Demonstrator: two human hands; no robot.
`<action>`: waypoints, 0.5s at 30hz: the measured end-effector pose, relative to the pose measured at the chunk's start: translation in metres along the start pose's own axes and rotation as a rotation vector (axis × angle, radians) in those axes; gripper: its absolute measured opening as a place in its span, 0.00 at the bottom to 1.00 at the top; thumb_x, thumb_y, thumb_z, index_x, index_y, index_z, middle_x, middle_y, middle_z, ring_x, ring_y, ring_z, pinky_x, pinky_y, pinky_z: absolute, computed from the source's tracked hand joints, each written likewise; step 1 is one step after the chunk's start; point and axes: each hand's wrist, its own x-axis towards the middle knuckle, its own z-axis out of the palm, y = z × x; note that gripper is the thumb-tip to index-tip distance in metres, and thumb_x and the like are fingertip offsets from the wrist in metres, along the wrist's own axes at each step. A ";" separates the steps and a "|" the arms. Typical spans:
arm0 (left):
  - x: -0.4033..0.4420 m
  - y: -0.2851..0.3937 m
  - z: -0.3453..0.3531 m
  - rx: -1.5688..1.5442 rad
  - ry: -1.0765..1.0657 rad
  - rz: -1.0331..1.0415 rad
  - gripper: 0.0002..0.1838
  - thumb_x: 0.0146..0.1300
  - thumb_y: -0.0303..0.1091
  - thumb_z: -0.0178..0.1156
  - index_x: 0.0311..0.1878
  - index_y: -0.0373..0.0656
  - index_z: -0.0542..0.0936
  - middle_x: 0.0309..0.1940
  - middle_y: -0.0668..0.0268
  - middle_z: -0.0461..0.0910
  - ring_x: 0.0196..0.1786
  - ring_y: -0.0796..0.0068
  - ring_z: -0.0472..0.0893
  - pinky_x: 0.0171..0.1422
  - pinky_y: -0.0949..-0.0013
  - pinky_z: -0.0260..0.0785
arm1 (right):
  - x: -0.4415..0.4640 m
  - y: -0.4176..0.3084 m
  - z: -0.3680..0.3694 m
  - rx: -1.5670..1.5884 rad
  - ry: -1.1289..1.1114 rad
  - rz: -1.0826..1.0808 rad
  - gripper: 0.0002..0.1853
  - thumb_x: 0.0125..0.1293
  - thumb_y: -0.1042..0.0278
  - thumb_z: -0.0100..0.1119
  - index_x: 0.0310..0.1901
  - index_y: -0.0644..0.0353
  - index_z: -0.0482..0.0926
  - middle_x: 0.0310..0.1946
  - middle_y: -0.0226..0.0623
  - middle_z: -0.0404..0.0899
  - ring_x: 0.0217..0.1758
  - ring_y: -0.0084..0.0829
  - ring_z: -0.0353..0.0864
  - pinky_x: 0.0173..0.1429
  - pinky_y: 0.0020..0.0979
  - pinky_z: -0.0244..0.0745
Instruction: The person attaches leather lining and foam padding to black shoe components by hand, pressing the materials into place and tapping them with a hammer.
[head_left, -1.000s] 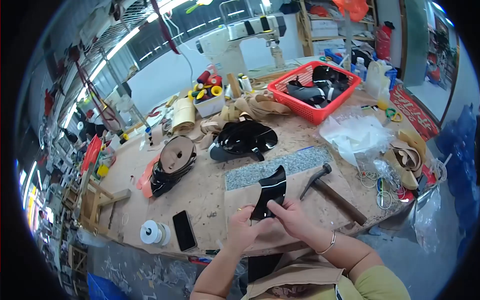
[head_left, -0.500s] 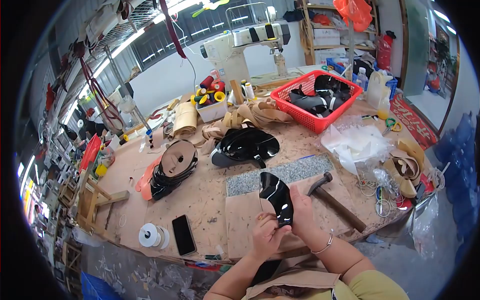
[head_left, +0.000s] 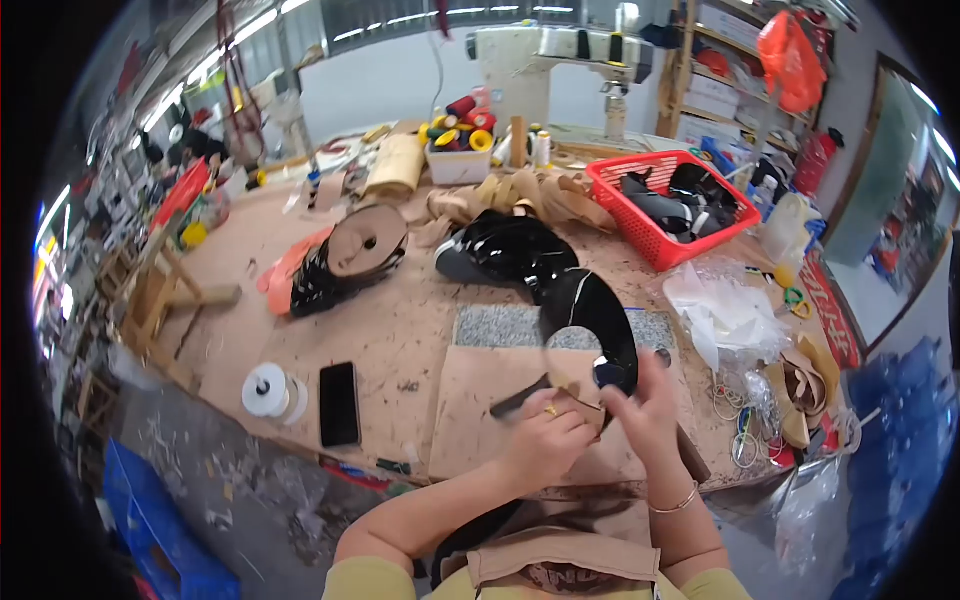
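A glossy black shoe-upper piece (head_left: 612,325) arches above the work board, its curved end pointing away from me. My right hand (head_left: 648,410) grips its lower right side between thumb and fingers. My left hand (head_left: 550,440) is closed in a pinch at the near edge of the same piece. A short dark strip (head_left: 520,397) sticks out beside the left fingers; whether it belongs to the piece I cannot tell. Behind my right hand lies a hammer (head_left: 692,455), mostly hidden. Beyond the piece, more glossy black uppers (head_left: 515,250) lie in a heap.
A grey stone slab (head_left: 490,325) lies behind the board (head_left: 480,420). To the left are a phone (head_left: 339,405), a white spool (head_left: 272,393) and a stack of black pieces (head_left: 345,265). A red basket (head_left: 655,250) holds black pieces at back right, near plastic bags (head_left: 725,310).
The upper piece has been raised and turned, its curved inner opening now showing. Both hands have moved slightly, the right one now covering much of the hammer. The view has shifted.
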 end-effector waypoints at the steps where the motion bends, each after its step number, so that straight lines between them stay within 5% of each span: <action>1: -0.018 -0.004 0.027 -0.109 -0.081 -0.142 0.06 0.53 0.32 0.63 0.35 0.48 0.82 0.35 0.73 0.81 0.44 0.72 0.80 0.66 0.57 0.59 | 0.004 -0.019 0.000 -0.630 0.434 -0.396 0.25 0.49 0.85 0.63 0.53 0.66 0.72 0.45 0.44 0.79 0.49 0.37 0.79 0.56 0.32 0.73; 2: -0.028 -0.002 0.044 -0.223 -0.162 -0.275 0.08 0.55 0.33 0.60 0.38 0.48 0.83 0.40 0.72 0.82 0.48 0.73 0.79 0.67 0.58 0.59 | 0.000 -0.016 0.001 -0.632 0.413 -0.398 0.25 0.49 0.85 0.63 0.53 0.66 0.72 0.45 0.44 0.79 0.49 0.37 0.79 0.56 0.32 0.73; 4: -0.027 0.011 0.053 -0.176 -0.159 -0.261 0.13 0.55 0.32 0.59 0.44 0.45 0.82 0.44 0.66 0.82 0.52 0.68 0.79 0.68 0.57 0.59 | -0.002 -0.024 0.004 -0.371 -0.057 -0.761 0.23 0.49 0.80 0.65 0.51 0.67 0.75 0.41 0.45 0.80 0.46 0.47 0.80 0.50 0.36 0.78; 5: -0.030 0.018 0.055 -0.148 -0.181 -0.259 0.15 0.54 0.31 0.58 0.47 0.44 0.81 0.46 0.63 0.81 0.54 0.64 0.77 0.69 0.56 0.58 | -0.012 -0.036 0.004 -0.365 -0.376 -0.553 0.17 0.51 0.81 0.61 0.45 0.66 0.78 0.38 0.45 0.80 0.43 0.52 0.80 0.47 0.39 0.79; 6: -0.035 0.024 0.057 -0.122 -0.205 -0.256 0.18 0.53 0.31 0.58 0.49 0.43 0.80 0.48 0.60 0.81 0.56 0.61 0.76 0.70 0.56 0.58 | -0.011 -0.024 0.019 -0.381 -0.423 -0.415 0.17 0.53 0.82 0.56 0.47 0.66 0.76 0.42 0.48 0.79 0.48 0.53 0.78 0.49 0.37 0.78; 9: -0.047 0.018 0.048 -0.240 -0.189 -0.237 0.21 0.51 0.29 0.61 0.51 0.42 0.78 0.50 0.55 0.78 0.59 0.54 0.73 0.68 0.54 0.60 | 0.002 0.012 0.037 -0.736 -0.235 -0.526 0.15 0.55 0.82 0.52 0.47 0.66 0.75 0.43 0.47 0.78 0.52 0.49 0.75 0.55 0.39 0.74; 11: -0.048 0.007 0.029 -0.229 -0.210 -0.227 0.20 0.51 0.30 0.63 0.49 0.42 0.78 0.49 0.56 0.78 0.58 0.53 0.74 0.65 0.53 0.64 | 0.010 0.014 0.040 -0.779 -0.522 -0.228 0.13 0.57 0.79 0.51 0.46 0.66 0.74 0.43 0.46 0.76 0.53 0.48 0.73 0.62 0.43 0.67; 13: -0.048 -0.009 0.011 -0.172 0.038 -0.368 0.19 0.49 0.25 0.61 0.49 0.40 0.77 0.48 0.55 0.78 0.56 0.53 0.75 0.59 0.56 0.68 | 0.017 0.018 0.043 -0.882 -0.590 -0.257 0.12 0.57 0.78 0.51 0.44 0.64 0.75 0.41 0.45 0.76 0.51 0.47 0.74 0.61 0.43 0.67; 15: -0.041 -0.020 -0.004 -0.139 -0.055 -0.489 0.18 0.49 0.24 0.60 0.47 0.39 0.78 0.47 0.56 0.77 0.54 0.53 0.76 0.57 0.56 0.69 | 0.020 0.019 0.044 -1.023 -0.699 -0.315 0.12 0.57 0.72 0.55 0.44 0.63 0.77 0.37 0.43 0.79 0.47 0.46 0.77 0.54 0.43 0.72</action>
